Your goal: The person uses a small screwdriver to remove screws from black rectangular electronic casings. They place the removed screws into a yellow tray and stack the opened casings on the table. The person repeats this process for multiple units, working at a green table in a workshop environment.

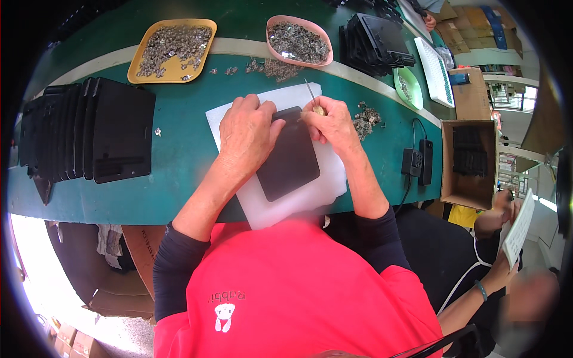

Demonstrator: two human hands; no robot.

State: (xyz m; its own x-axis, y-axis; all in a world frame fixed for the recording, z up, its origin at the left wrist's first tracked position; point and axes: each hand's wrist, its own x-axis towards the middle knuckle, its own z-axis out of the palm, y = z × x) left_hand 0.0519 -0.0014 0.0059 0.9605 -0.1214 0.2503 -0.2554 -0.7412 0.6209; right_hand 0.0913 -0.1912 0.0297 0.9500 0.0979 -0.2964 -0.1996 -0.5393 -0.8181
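A flat dark rectangular panel (290, 164) with rounded corners lies tilted on a white foam sheet (262, 209) in front of me. My left hand (248, 128) grips its upper left edge, fingers curled and thumb resting on the surface. At the upper right corner, my right hand (332, 122) is closed around a slim tool (310, 90) with a thin metal shaft pointing up and away. Part of a pale yellowish handle shows between the fingers. Whatever the right fingertips touch at the corner is too small to tell.
Black panels (119, 131) stand stacked at left; more black parts (373, 45) lie far right. A yellow tray (206, 27), pink tray (327, 45) and green tray (412, 77) hold small metal parts. Loose metal pieces (365, 121) and black adapters (425, 161) lie right. Another person (495, 274) sits close.
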